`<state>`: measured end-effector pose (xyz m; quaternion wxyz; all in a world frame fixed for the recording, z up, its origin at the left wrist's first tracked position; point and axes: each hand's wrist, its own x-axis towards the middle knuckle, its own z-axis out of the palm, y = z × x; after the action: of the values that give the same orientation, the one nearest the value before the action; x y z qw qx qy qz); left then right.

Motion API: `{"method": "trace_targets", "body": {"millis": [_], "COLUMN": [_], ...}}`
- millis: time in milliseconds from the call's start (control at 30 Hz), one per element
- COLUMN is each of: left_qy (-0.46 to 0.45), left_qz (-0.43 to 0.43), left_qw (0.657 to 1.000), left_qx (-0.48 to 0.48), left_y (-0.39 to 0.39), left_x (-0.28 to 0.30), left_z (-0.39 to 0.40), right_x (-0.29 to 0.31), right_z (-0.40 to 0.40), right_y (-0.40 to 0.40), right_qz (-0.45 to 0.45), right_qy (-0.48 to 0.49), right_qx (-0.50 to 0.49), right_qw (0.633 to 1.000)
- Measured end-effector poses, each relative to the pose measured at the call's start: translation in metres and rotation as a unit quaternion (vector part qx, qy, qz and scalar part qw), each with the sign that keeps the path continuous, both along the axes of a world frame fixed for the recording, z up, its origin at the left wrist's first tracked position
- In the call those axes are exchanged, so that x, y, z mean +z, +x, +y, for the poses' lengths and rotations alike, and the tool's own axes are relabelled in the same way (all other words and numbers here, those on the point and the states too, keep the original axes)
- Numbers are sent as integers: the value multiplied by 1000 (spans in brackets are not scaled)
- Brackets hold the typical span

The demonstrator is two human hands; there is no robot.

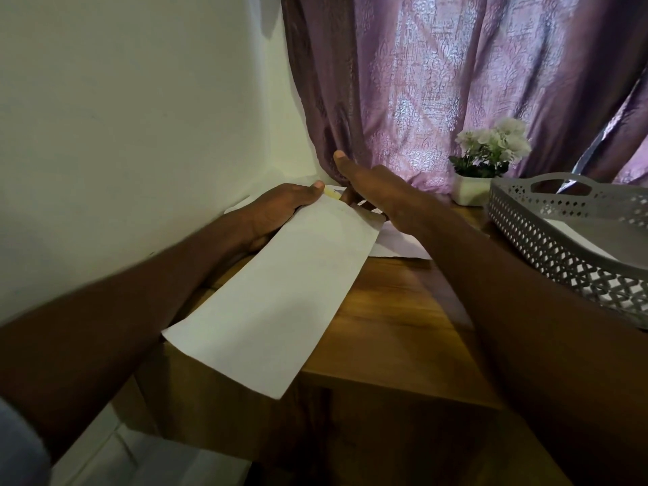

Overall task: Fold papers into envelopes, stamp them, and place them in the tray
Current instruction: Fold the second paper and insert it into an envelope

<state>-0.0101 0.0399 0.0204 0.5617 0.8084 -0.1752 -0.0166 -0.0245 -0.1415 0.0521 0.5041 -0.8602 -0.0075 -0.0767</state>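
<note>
**Folded paper held slantwise above a wooden table**

A long, narrow folded white paper [277, 303] fills the middle of the frame. Its long axis runs diagonally, from a near corner at lower centre up to a far end just above centre, so it points up and to the right. It is lifted off the wooden table [396, 331], with its near end overhanging the table's front edge.

The left hand [280, 212], reaching in from the lower left, grips the far end of the paper, thumb lying on top along the left edge and the fingers hidden underneath. A small patch of yellow shows at the thumb tip; what it is cannot be told.

The right hand [371, 191], reaching in from the lower right, sits at the paper's far right corner, thumb raised and pointing up. Its fingers are hidden behind the hand and the paper, so whether they are gripping anything cannot be told.

Under and beyond the hands, flat white sheets [399, 245] lie on the table. At the right edge of the frame stands a grey perforated tray [547, 233] with a handle cut-out and something pale inside. Behind it, upper right of centre, a small white pot of pale flowers [491, 152] stands against a purple patterned curtain [438, 71]. A plain white wall [133, 107] fills the upper left.
</note>
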Motion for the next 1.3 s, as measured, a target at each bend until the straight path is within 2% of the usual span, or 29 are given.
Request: {"method": "trace_targets", "body": {"millis": [333,433,533,667,733,867,1033,1200,1300], "left_qy": [6,-8,-69,-154,-165,-196,-185,-228,-237], "left_qz": [-4,4,48,77,89,107,87,128,119], "left_qw": [999,997,991,982,979,971,973,963,962], "left_qx": [37,78,100,80,79,86,112,62,57], "left_y": [1,5,7,8,8,8,16,13,14], "left_x": [3,4,3,1,1,0,0,0,-1], "left_z": [1,3,4,6,7,7,10,10,10], "right_x": [-1,-4,-10,-15,-15,-16,-20,-21,-22], "right_z": [-3,-7,-12,-13,-13,-12,-11,-12,-14], "right_y": [1,1,4,9,11,12,14,17,18], "right_qz": [-15,-20,23,59,69,59,74,63,74], "right_qy": [17,87,176,267,286,289,304,299,315], "right_qx": [0,10,29,58,75,82,93,79,73], "right_qw": [1000,996,984,960,953,952,945,949,943]}}
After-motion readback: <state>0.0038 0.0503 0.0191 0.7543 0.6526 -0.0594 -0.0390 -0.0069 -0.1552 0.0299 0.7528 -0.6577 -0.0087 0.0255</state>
